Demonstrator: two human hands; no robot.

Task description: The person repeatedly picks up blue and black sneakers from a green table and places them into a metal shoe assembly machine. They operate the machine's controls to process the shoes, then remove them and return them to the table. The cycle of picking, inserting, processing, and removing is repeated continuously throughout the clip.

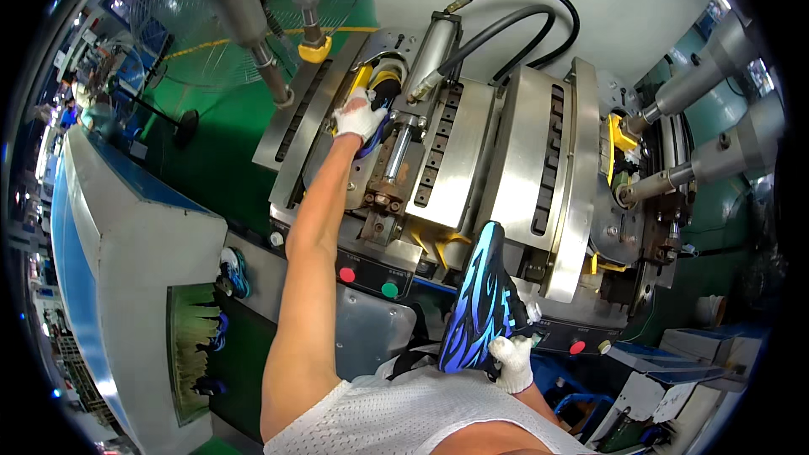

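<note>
My left hand (360,118), in a white glove with some bare fingers showing, reaches far into the left station of a metal press (472,152). Its fingers close on a dark shoe (383,107) with blue-purple edges, which sits among yellow pads; the hand hides part of the shoe. Close to my body, my right hand (511,361), also in a white glove, grips a second shoe (479,303) near its lower end. This shoe stands toe up, its black sole with blue and purple flame shapes facing left.
Red (346,275) and green buttons (389,290) line the press front. Thick metal cylinders (716,59) hang over both stations, and black hoses (539,13) arch behind. At left stands a white machine with a bristle-curtained opening (192,345) and another shoe (234,272) beside it.
</note>
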